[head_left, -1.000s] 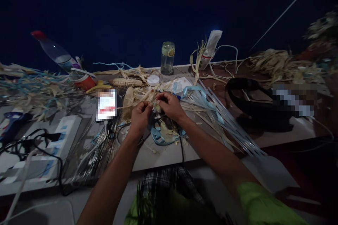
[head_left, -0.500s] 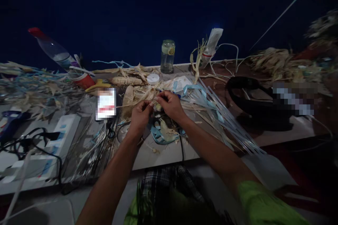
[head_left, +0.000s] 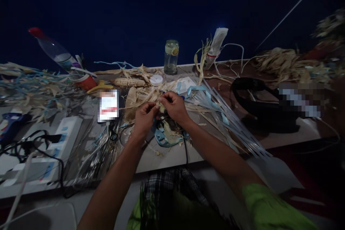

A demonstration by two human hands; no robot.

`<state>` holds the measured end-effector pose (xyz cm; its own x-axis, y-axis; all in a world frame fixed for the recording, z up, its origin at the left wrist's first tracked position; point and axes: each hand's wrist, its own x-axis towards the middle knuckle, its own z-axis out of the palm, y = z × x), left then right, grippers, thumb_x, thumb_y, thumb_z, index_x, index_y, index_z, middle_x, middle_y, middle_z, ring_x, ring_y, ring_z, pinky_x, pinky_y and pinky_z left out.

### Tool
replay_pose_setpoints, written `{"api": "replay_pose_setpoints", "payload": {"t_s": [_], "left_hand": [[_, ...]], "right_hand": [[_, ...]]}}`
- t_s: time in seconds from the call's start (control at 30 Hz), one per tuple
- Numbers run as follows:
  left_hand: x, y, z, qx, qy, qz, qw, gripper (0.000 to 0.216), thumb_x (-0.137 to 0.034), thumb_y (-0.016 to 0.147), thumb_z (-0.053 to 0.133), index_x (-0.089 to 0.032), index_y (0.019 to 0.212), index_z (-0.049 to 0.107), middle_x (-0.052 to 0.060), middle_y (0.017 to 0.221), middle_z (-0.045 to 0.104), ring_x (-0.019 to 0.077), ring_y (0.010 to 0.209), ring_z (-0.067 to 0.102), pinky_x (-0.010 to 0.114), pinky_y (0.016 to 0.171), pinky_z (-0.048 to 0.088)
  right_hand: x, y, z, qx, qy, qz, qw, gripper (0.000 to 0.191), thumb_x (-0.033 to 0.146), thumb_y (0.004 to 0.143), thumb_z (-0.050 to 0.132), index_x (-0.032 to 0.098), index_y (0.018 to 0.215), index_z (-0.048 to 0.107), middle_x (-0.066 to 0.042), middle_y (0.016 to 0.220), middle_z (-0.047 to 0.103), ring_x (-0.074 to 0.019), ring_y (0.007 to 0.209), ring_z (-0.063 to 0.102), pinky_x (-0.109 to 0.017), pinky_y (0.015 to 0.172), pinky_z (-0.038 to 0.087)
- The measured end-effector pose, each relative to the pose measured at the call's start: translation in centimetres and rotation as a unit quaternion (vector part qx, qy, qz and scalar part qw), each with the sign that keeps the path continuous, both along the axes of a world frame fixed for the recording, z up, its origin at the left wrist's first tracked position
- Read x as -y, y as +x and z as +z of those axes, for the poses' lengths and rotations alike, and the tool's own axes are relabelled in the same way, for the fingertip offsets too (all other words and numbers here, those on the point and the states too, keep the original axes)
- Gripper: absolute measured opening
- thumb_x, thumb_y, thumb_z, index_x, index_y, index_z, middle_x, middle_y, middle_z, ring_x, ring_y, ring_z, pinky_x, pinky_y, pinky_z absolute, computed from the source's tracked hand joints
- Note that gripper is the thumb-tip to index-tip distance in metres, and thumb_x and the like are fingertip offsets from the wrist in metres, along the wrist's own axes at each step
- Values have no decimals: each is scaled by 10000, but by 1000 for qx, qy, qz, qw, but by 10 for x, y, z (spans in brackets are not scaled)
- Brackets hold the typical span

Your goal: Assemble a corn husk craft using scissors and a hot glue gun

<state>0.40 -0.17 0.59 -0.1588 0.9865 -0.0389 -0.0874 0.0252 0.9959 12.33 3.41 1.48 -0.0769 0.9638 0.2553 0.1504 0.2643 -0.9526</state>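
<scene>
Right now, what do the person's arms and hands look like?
The left hand and right hand are bare, with no gloves and no watch visible. The right arm has a bright green sleeve. The left arm shows no sleeve before the picture's edge.

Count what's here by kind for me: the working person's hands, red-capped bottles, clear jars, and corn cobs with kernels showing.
Hands: 2 (left hand, right hand)
Red-capped bottle: 1
Clear jar: 1
Corn cob with kernels showing: 1
Total: 5
</scene>
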Motion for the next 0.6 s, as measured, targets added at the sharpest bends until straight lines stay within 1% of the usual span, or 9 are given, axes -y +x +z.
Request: {"api": "replay_pose_setpoints", "payload": {"t_s": [0.23, 0.33, 0.43, 0.6], "left_hand": [[3, 1, 4, -74, 28, 30, 996, 189, -331, 717, 607, -143, 714, 589, -42, 532, 500, 63, 447, 437, 195, 449, 345], [3, 0, 3, -92, 49, 30, 994, 175, -317, 738, 585, -146, 697, 587, -40, 526, 485, 63, 461, 424, 193, 458, 340], [2, -1, 1, -85, 53, 30, 994, 165, -312, 737, 582, -152, 700, 587, -43, 523, 474, 60, 459, 410, 190, 451, 328], [-1, -4, -3, -39, 28, 43, 998, 171, -325, 711, 601, -156, 704, 571, -51, 515, 464, 57, 439, 403, 186, 434, 318]], "right_hand": [[1, 0, 2, -4, -6, 0, 1000, 162, 316, 727, 561, 154, 725, 563, 29, 644, 561, -91, 608, 489, -221, 610, 387], [2, 0, 1, -16, -5, 3, 1000, 170, 321, 723, 567, 151, 734, 570, 25, 655, 566, -91, 612, 492, -221, 610, 390], [1, -1, 1, -19, -1, 4, 1000, 179, 332, 726, 569, 153, 726, 569, 26, 649, 559, -88, 608, 481, -217, 602, 385], [-2, 5, 0, -28, 11, -14, 999, 245, 390, 787, 506, 163, 708, 554, 35, 603, 497, -76, 562, 430, -206, 559, 365]]}}
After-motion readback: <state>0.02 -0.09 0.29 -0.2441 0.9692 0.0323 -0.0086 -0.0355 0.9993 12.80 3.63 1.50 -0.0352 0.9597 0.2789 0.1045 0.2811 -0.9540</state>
